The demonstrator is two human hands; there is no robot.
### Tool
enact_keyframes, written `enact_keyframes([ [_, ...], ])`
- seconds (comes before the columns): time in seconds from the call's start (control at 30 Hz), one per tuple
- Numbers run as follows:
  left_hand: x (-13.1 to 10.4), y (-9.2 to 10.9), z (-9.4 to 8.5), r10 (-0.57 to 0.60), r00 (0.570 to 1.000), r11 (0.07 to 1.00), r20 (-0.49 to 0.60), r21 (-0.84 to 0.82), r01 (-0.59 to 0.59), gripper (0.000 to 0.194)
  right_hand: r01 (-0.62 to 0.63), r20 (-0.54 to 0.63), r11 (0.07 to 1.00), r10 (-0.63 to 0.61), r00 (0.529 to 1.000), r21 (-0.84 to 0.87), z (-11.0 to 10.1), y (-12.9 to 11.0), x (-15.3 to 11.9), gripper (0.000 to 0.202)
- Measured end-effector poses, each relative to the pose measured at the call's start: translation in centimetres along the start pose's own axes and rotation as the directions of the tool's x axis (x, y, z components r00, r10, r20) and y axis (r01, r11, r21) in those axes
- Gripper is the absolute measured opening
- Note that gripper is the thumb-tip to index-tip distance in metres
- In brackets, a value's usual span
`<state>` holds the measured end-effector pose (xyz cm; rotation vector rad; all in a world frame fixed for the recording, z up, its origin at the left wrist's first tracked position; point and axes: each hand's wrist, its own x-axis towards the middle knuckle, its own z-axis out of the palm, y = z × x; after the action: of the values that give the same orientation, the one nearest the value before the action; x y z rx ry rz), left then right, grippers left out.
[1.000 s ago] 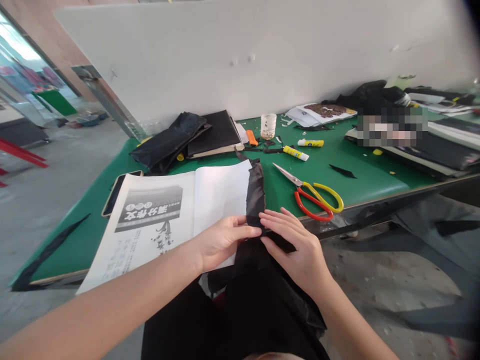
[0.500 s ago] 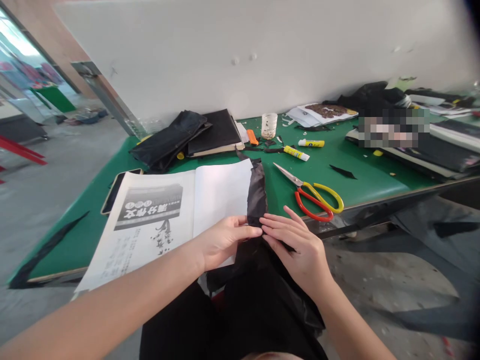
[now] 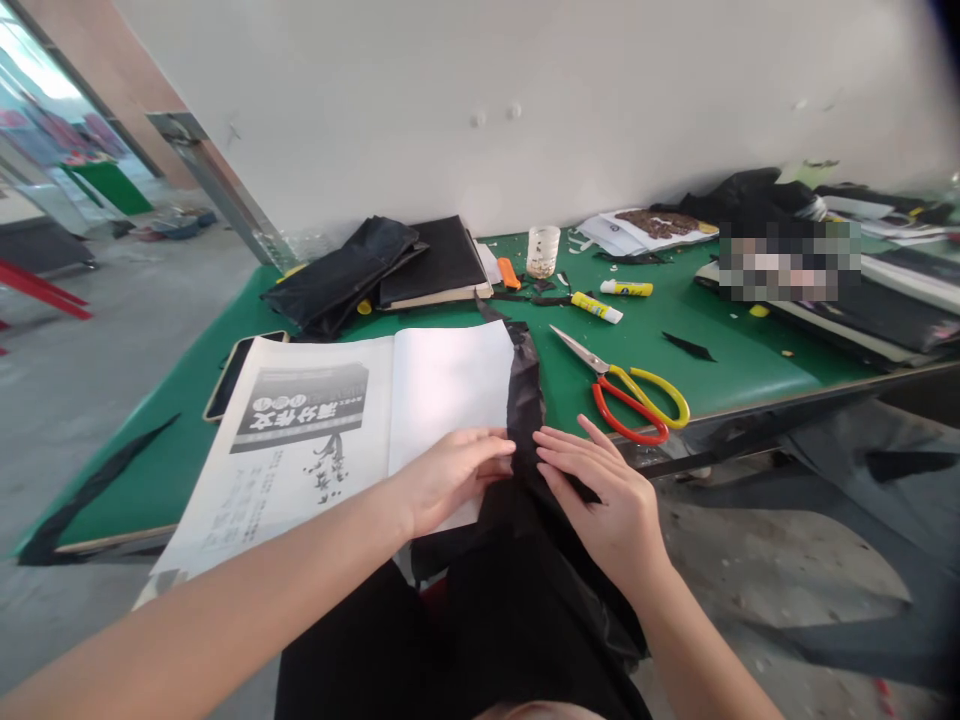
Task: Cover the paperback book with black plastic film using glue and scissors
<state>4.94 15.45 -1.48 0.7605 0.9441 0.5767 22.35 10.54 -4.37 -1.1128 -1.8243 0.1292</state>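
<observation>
Left hand: the left hand (image 3: 450, 478) is placed over the lower right part of the open book (image 3: 315, 430), with its fingertips at the left edge of the black material (image 3: 525, 385). The grip is narrow, thumb and fingers being close together; what is pinched between them cannot be told.
Right hand: the right hand (image 3: 604, 490) is laid at the right edge of the black material, which is touched by the fingertips. The grip is rather wide, with the fingers stretched and nothing seen enclosed.
Black material: it is placed along the right edge of the white page, and is extended downward between the hands.
Open book: it is rested partly on the green desk (image 3: 750, 375), with a printed page at left and a white one at right.
Scissors: the scissors (image 3: 622, 385) are laid to the right of the black material, with red and yellow handles.
Glue sticks: two are seen beyond the scissors, a nearer glue stick (image 3: 597, 307) and a farther glue stick (image 3: 626, 288).
Cup: the clear cup (image 3: 542, 252) is stood near the orange object (image 3: 508, 273).
Phone: the phone (image 3: 241, 375) is partly covered by the book.
</observation>
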Motion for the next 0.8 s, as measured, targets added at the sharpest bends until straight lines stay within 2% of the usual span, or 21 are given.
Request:
enact_keyframes([
  [0.07,-0.6,0.3,-0.5,0.117,0.991,0.976,-0.062,0.191,-0.103,0.023,-0.04,-0.035,0.999,0.041,0.999,0.033,0.1,0.3,-0.5,0.021],
  [0.1,-1.1,0.4,-0.9,0.206,0.976,0.921,-0.071,0.35,-0.169,0.025,-0.07,-0.053,0.996,0.073,0.996,0.054,0.2,0.4,-0.8,0.021],
  [0.13,-1.7,0.6,-1.3,0.299,0.953,0.82,-0.052,0.525,-0.228,0.025,-0.11,-0.073,0.991,0.116,0.991,0.076,0.2,0.5,-1.1,0.021],
  [0.2,-3.1,0.7,-2.2,0.424,0.903,0.516,0.069,0.801,-0.304,0.024,-0.209,-0.114,0.968,0.225,0.968,0.136,0.4,0.8,-1.8,0.021],
  [0.27,-4.6,0.5,-3.2,0.466,0.863,0.226,0.194,0.917,-0.328,0.028,-0.297,-0.151,0.93,0.333,0.931,0.218,0.7,1.1,-2.4,0.02],
  [0.37,-6.2,-0.3,-4.5,0.506,0.806,-0.081,0.306,0.948,-0.309,0.037,-0.346,-0.174,0.881,0.414,0.893,0.322,1.2,1.2,-3.1,0.019],
  [0.47,-7.3,-1.1,-5.3,0.539,0.754,-0.262,0.376,0.925,-0.273,0.028,-0.346,-0.188,0.866,0.431,0.882,0.362,1.6,1.1,-3.3,0.019],
  [0.53,-7.9,-1.4,-5.4,0.535,0.679,-0.404,0.502,0.858,-0.316,0.024,-0.352,-0.202,0.862,0.442,0.874,0.363,1.8,1.0,-3.4,0.019],
  [0.63,-8.6,-1.6,-5.2,0.381,0.554,-0.643,0.74,0.643,-0.416,0.032,-0.349,-0.23,0.867,0.443,0.866,0.355,2.0,0.9,-3.8,0.019],
  [0.7,-9.0,-1.8,-5.0,0.311,0.519,-0.721,0.797,0.553,-0.418,0.035,-0.336,-0.255,0.876,0.433,0.865,0.346,2.1,0.7,-4.1,0.02],
  [0.8,-9.1,-2.3,-4.9,0.4,0.486,-0.713,0.777,0.597,-0.367,0.035,-0.294,-0.282,0.891,0.398,0.873,0.347,2.3,0.3,-4.5,0.021],
])
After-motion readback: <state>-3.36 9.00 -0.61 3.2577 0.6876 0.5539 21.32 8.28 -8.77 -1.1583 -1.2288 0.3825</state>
